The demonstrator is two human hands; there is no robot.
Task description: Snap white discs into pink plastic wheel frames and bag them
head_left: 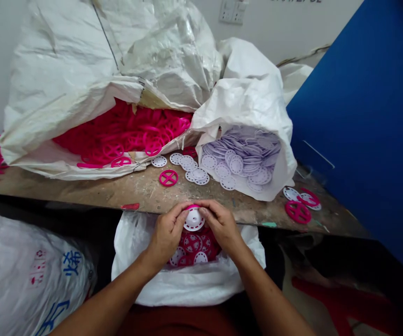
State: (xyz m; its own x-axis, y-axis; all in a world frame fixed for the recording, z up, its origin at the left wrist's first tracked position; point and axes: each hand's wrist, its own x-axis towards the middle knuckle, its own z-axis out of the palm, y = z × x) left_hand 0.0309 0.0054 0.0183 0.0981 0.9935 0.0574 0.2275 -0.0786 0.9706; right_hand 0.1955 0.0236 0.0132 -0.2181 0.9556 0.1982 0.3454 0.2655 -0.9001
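Between my two hands is a white slotted disc (194, 220) with a pink ring at its far rim. My left hand (168, 231) pinches its left side, and my right hand (222, 224) grips its right side with thumb and fingers. Below them, an open white sack (187, 284) holds several pink and white discs (192, 242). On the worktop just beyond lie a pink spoked ring (168, 178) and several loose white discs (197, 175).
A large white sack (71, 107) full of pink rings (117, 133) lies at the back left. Beside it, a smaller sack (250, 100) spills pale discs (239, 154). Pink rings (297, 212) lie near a blue panel (365, 116). A printed bag (22, 270) stands at left.
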